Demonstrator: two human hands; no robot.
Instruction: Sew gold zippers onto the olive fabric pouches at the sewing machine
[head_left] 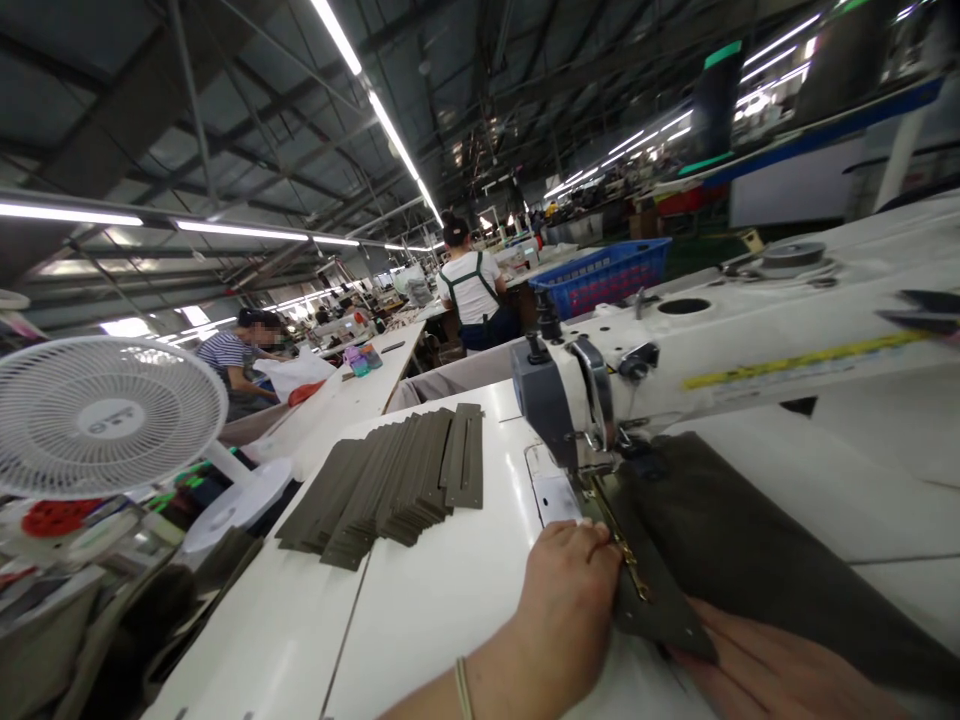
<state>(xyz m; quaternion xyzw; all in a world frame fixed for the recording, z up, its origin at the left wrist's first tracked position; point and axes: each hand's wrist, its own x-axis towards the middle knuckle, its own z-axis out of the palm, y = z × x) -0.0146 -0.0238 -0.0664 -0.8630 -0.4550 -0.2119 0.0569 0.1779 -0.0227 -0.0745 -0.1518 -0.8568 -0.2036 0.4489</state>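
My left hand [566,600] is closed at the left edge of a dark olive fabric piece [660,590], its curled fingers pressed on the cloth just in front of the sewing machine head [559,400]. Along that edge runs a gold-toned strip [622,540] that looks like a metal zipper, leading up to the presser foot area. My right hand [780,660] lies at the lower right with fingers stretched out by the piece's near corner, partly covered by it and slightly blurred. A larger dark olive panel [750,530] spreads to the right, under the machine arm.
A fanned stack of olive fabric strips [397,480] lies left of the machine on the white table [420,600]. A white fan [112,420] stands at far left. Black scissors [922,312] rest on the machine arm. Two people work beyond, near a blue crate [604,275].
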